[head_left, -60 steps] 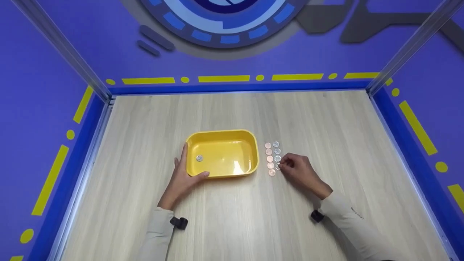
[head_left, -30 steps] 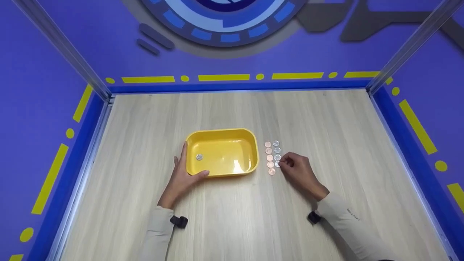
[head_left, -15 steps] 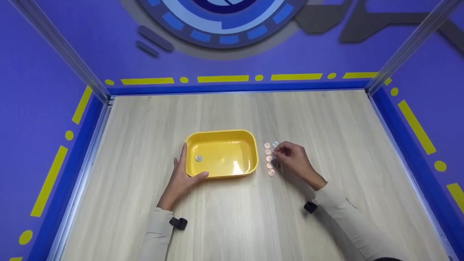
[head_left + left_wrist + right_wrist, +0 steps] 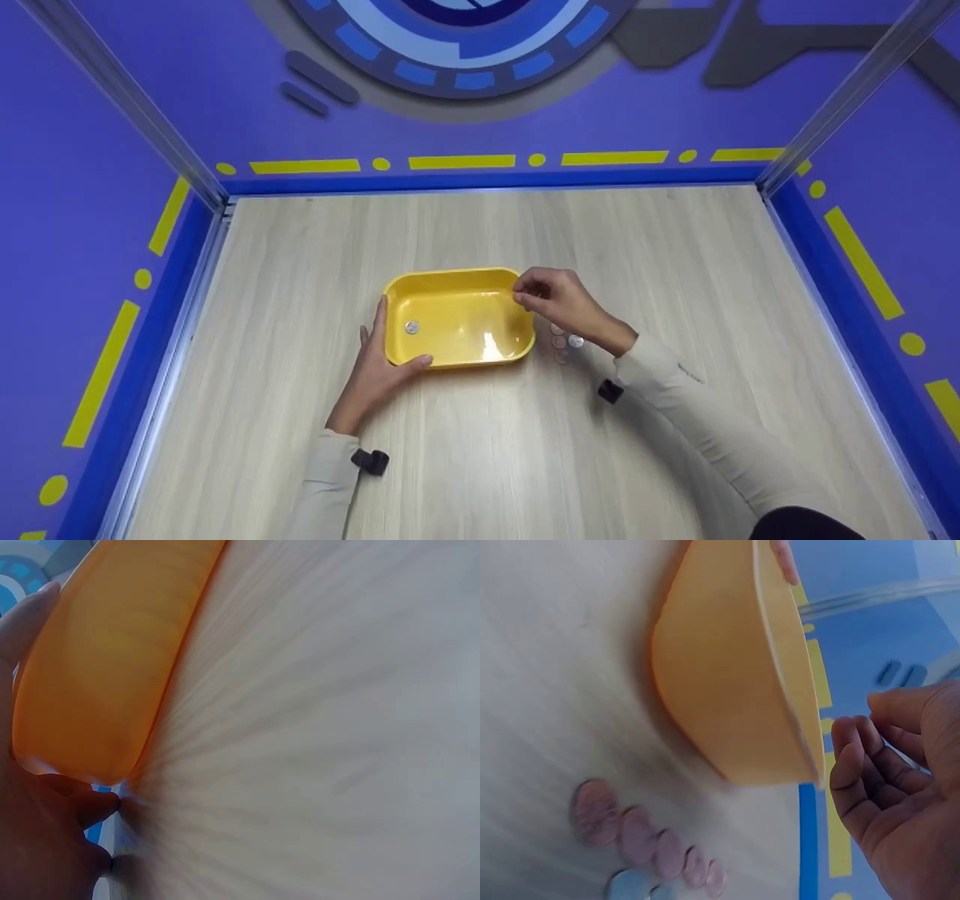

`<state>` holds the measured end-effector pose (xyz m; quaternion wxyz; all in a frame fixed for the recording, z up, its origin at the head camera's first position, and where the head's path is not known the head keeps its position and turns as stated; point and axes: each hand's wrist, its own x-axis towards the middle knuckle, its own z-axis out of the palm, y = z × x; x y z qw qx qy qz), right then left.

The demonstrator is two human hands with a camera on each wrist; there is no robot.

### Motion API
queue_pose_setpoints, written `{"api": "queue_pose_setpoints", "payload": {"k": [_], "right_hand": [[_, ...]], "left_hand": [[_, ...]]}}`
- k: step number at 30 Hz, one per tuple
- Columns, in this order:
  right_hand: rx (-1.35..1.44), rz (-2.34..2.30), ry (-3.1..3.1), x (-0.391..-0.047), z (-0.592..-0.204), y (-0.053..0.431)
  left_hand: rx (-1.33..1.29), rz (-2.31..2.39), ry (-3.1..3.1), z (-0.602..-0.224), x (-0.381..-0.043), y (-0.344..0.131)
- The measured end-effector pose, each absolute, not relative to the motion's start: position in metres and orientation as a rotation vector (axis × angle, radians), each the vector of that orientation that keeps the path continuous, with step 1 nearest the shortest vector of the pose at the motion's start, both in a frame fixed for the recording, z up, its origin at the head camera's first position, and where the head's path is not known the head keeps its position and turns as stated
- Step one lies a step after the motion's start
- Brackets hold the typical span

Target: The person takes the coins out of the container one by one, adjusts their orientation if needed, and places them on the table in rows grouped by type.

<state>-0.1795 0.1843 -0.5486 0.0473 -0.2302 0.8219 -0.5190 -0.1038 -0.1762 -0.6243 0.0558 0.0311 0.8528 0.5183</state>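
Observation:
A yellow plastic bin (image 4: 457, 364) rests on the table with one silver coin (image 4: 412, 328) lying at the left of its floor. My left hand (image 4: 379, 367) grips the bin's near-left corner, thumb over the near rim and fingers along the left side. Above the bin's right rim hovers my right hand (image 4: 559, 300), its fingers loosely bent; I see no coin between them. Beneath its wrist is a silver coin (image 4: 575, 341), beside a column of copper coins (image 4: 559, 343). In the right wrist view several copper coins (image 4: 637, 835) and part of a silver coin (image 4: 628, 886) show.
The pale wood table (image 4: 465, 450) is enclosed by purple-blue panels (image 4: 465, 135) at the back and sides, with metal frame posts (image 4: 847, 97) at the corners. Black wrist cameras (image 4: 370, 461) are strapped at both sleeves.
My right hand has left the silver coins and moved left and away from me, up over the bin's right rim. The left hand and the bin have stayed in place.

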Motion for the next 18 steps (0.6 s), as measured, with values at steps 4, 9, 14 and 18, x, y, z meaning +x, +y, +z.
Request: {"api": "queue_pose_setpoints", "payload": {"k": [4,9,14,18], "right_hand": [[-0.759,-1.522,2.492,-0.188,-0.546,0.170],[-0.798,-1.476,2.456,-0.197,-0.545,0.158],[-0.816,-1.412,2.423,-0.208,-0.548,0.147],[-0.837,-1.324,2.401,-0.215,-0.552,0.139]], "left_hand": [[0.089,1.582,2.581,-0.625,-0.104,-0.176],[0.101,1.595,2.576,-0.625,-0.104,-0.176],[0.096,1.589,2.576,-0.624,-0.104,-0.176],[0.116,1.589,2.583,-0.623,-0.105,-0.176]]}}
